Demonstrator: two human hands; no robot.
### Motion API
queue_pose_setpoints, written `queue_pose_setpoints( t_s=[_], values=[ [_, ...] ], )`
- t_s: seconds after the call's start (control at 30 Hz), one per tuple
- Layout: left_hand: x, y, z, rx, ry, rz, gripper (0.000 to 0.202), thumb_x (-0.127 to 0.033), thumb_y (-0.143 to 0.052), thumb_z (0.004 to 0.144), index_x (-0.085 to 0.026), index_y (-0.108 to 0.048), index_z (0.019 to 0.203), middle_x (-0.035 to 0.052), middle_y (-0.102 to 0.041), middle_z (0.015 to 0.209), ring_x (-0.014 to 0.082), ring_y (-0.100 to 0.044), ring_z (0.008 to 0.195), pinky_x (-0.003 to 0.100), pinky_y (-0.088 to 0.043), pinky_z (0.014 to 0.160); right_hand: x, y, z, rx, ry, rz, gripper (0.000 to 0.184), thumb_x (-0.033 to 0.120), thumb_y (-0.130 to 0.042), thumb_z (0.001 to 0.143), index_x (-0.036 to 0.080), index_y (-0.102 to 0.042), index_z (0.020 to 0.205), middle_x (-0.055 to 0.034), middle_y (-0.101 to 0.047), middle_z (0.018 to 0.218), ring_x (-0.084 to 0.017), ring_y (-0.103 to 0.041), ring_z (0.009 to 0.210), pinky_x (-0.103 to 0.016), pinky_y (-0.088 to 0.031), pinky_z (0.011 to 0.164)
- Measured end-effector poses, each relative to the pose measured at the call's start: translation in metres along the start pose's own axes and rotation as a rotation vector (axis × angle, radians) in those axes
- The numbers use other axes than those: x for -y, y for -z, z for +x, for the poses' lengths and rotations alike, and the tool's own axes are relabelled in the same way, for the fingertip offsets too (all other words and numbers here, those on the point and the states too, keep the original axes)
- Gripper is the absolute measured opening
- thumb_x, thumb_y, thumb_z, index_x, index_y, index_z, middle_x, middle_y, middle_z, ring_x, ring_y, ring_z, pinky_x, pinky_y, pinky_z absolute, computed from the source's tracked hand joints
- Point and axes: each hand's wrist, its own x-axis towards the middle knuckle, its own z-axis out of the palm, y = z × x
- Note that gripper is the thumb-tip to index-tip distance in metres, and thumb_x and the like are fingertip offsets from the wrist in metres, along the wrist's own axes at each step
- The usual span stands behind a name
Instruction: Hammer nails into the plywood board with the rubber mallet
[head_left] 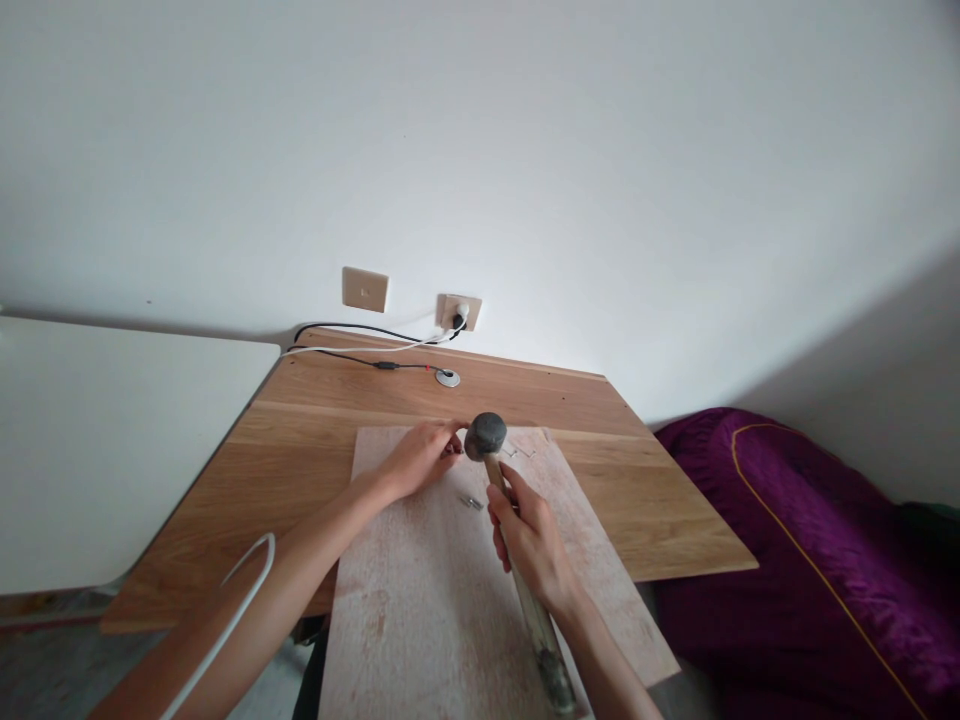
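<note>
My right hand (529, 537) is closed round the wooden handle of a rubber mallet (486, 436), whose grey head hangs just above a pale board (420, 600). My left hand (422, 457) rests on the board's far edge, fingertips pinched together right beside the mallet head; what they pinch is too small to make out. Small metal pieces (471, 502) lie loose on the board between the two hands. More small metal pieces (523, 453) sit in a row just right of the mallet head.
The board lies on a wooden desk (315, 440) against a white wall. Black and white cables (360, 352) run to a wall socket (458, 311). A white tabletop (97, 440) adjoins on the left, a purple bed cover (817, 560) on the right.
</note>
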Motion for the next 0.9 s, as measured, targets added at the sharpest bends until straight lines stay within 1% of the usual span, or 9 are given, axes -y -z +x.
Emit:
queue_pose_setpoints(
  t_s=[0.1, 0.2, 0.33, 0.4, 0.5, 0.6, 0.73, 0.83, 0.9],
  values=[
    [-0.001, 0.0, 0.0, 0.0, -0.004, 0.008, 0.047, -0.004, -0.065, 0.086, -0.02, -0.065, 0.13, 0.0034, -0.077, 0.093, 0.0198, -0.072, 0.087, 0.028, -0.052, 0.081, 0.0, 0.0, 0.0, -0.015, 0.018, 0.016, 0.038, 0.051, -0.051, 0.102, 0.02, -0.058, 0.121, 0.0102, -0.047, 0.064, -0.007, -0.048, 0.037, -0.016, -0.036, 0.032],
    [-0.002, 0.0, 0.0, -0.002, 0.005, 0.007, 0.043, -0.003, -0.064, 0.085, -0.02, -0.067, 0.125, 0.0038, -0.077, 0.093, 0.0199, -0.072, 0.086, 0.028, -0.052, 0.08, -0.002, 0.0, -0.001, 0.023, -0.003, -0.011, 0.038, 0.051, -0.051, 0.101, 0.019, -0.059, 0.12, 0.0092, -0.049, 0.066, -0.008, -0.049, 0.039, -0.017, -0.037, 0.032],
    [-0.003, 0.001, 0.0, -0.006, 0.019, 0.021, 0.038, -0.005, -0.065, 0.087, -0.019, -0.067, 0.122, 0.0048, -0.078, 0.094, 0.0211, -0.073, 0.088, 0.028, -0.053, 0.081, -0.002, -0.002, 0.0, 0.002, 0.009, -0.008, 0.04, 0.052, -0.049, 0.102, 0.02, -0.058, 0.124, 0.0095, -0.049, 0.064, -0.008, -0.049, 0.038, -0.017, -0.036, 0.033],
    [-0.004, 0.002, 0.0, 0.004, 0.028, 0.017, 0.039, -0.004, -0.065, 0.086, -0.018, -0.067, 0.122, 0.0056, -0.078, 0.095, 0.0217, -0.073, 0.088, 0.029, -0.053, 0.081, -0.001, -0.003, 0.001, 0.021, -0.004, -0.022, 0.039, 0.052, -0.05, 0.101, 0.019, -0.058, 0.121, 0.0097, -0.049, 0.062, -0.009, -0.049, 0.037, -0.018, -0.037, 0.033],
    [-0.005, 0.002, 0.0, 0.014, 0.038, 0.006, 0.047, -0.002, -0.063, 0.086, -0.019, -0.064, 0.13, 0.0048, -0.079, 0.095, 0.0214, -0.074, 0.087, 0.03, -0.054, 0.081, 0.002, -0.003, 0.0, 0.027, -0.024, 0.0, 0.036, 0.052, -0.053, 0.099, 0.019, -0.059, 0.113, 0.0086, -0.05, 0.065, -0.009, -0.048, 0.038, -0.019, -0.036, 0.032],
    [-0.003, 0.0, -0.001, 0.012, 0.042, 0.025, 0.052, -0.003, -0.065, 0.088, -0.02, -0.06, 0.137, 0.0039, -0.078, 0.096, 0.0211, -0.073, 0.087, 0.031, -0.054, 0.083, 0.001, 0.001, -0.009, -0.029, -0.032, 0.059, 0.035, 0.056, -0.056, 0.098, 0.021, -0.057, 0.105, 0.0084, -0.048, 0.066, -0.008, -0.045, 0.038, -0.018, -0.034, 0.032],
    [-0.001, -0.003, -0.001, -0.021, 0.018, 0.086, 0.052, -0.003, -0.068, 0.086, -0.02, -0.06, 0.135, 0.0066, -0.077, 0.104, 0.0237, -0.072, 0.099, 0.036, -0.054, 0.092, -0.009, 0.012, -0.025, -0.074, -0.068, 0.062, 0.043, 0.065, -0.06, 0.094, 0.022, -0.056, 0.094, 0.0078, -0.048, 0.061, -0.008, -0.042, 0.036, -0.019, -0.031, 0.03],
    [-0.008, 0.001, -0.002, -0.088, -0.044, 0.116, 0.049, -0.005, -0.07, 0.085, -0.021, -0.062, 0.131, 0.008, -0.074, 0.112, 0.0263, -0.068, 0.11, 0.042, -0.052, 0.102, -0.022, 0.018, -0.032, -0.097, -0.098, 0.042, 0.051, 0.071, -0.06, 0.092, 0.021, -0.06, 0.098, 0.0079, -0.047, 0.052, -0.01, -0.041, 0.036, -0.021, -0.033, 0.032],
    [-0.018, 0.006, -0.003, -0.133, -0.085, 0.102, 0.043, -0.006, -0.069, 0.085, -0.022, -0.064, 0.126, 0.0069, -0.074, 0.111, 0.0257, -0.067, 0.11, 0.043, -0.052, 0.103, -0.03, 0.02, -0.034, -0.109, -0.113, 0.042, 0.055, 0.073, -0.059, 0.092, 0.02, -0.062, 0.105, 0.0074, -0.048, 0.05, -0.011, -0.042, 0.037, -0.022, -0.034, 0.033]
  ],
)
